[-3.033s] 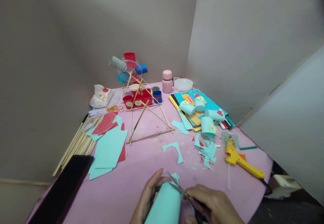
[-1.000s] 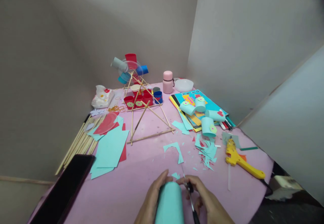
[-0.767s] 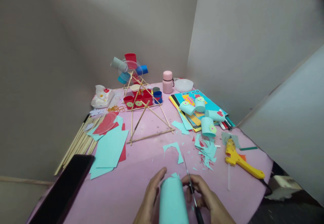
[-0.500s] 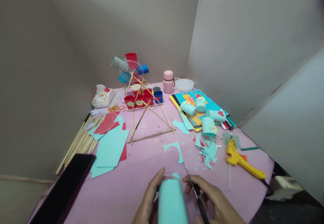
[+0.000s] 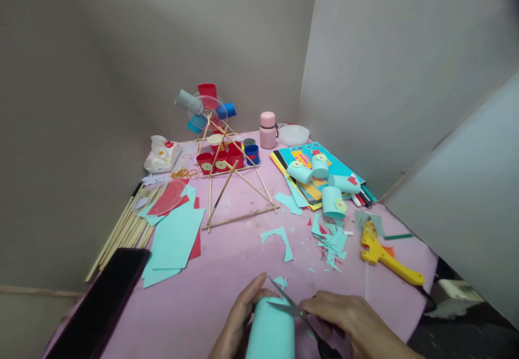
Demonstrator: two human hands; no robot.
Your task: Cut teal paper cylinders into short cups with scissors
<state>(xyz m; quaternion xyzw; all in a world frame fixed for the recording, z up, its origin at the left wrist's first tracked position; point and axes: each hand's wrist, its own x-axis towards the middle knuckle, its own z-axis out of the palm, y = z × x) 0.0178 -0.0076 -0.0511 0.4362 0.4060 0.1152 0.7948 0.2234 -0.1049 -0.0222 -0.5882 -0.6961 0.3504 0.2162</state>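
Tube: mint paper tube point(image 5: 271, 331), bottom ctr, in L hand, far rim pointing away from wearer. Prob. v. light, thin-walled, a bit springy; likely creases if squeezed. Best held lightly round the body, back from rim. Near end cut off by frame; hollow or w/ a core, can't tell.
L hand: L hand point(image 5: 240, 316) curled round tube's L side, gripping it; some fingers hidden behind.
R hand: R hand point(image 5: 351, 318) clasping the scissors point(image 5: 290, 306) by the handles; lower fingers out of sight.
Scissors: blades apart at tube's far rim. Prob. stiff, slick, sharp; hold by handles only. Which blade's inside, if any, unclear.
Scraps: small mint scrap point(image 5: 279, 281) just past rim, partly behind blade.
Glue gun: yellow glue gun point(image 5: 377, 253), beyond R hand; hot or not, can't tell.
Far cups: red cups point(image 5: 235, 157) partly hidden by sticks point(image 5: 217, 194).
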